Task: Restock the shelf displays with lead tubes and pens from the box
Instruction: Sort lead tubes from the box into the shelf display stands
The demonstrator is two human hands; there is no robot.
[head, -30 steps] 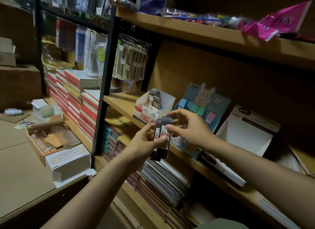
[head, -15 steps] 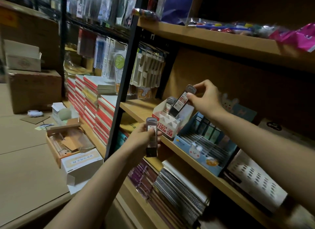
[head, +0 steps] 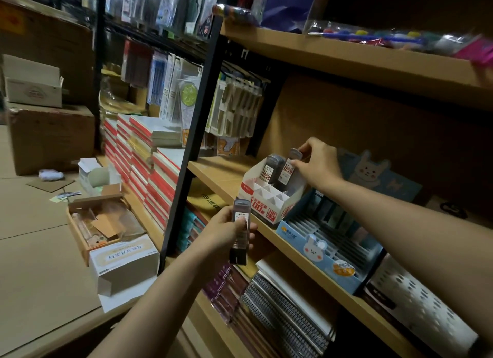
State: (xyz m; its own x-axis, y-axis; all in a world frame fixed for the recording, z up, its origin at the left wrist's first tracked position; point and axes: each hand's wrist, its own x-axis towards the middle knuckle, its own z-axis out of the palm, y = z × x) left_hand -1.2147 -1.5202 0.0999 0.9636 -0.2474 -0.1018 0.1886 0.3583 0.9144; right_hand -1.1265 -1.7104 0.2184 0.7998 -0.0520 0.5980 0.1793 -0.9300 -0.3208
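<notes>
— Shelf (head: 229, 176) first: what stands on it?

— White display box (head: 269, 197) with red print and "HB 0.7" on its front, divided into small compartments. Just beside it, to the right, a pale blue display tray (head: 320, 248) with a rabbit on the front, and further right a white perforated basket (head: 424, 301).

— Where is the right hand (head: 317, 165)?

— Over the back of the white display box. Its grip is closed on the cap end of a lead tube (head: 289, 168), pinched between thumb and fingertips. That tube is tilted, its lower end down in a rear compartment, touching or nearly touching another lead tube already in the box (head: 273, 168) (which of the two it is, I cannot tell).

— And the left hand (head: 226, 232)?

— Lower, in front of the shelf edge, apart from the box. Its grip is wrapped around another dark tube (head: 240, 229), held upright with the cap on top; a label faces the camera, too blurred to read.

— Anything below?

— Spiral notebooks (head: 288, 315) stacked on the lower shelf. On the floor to the left lies an open cardboard box (head: 106, 224) with a white carton (head: 124, 261) in front of it.
</notes>
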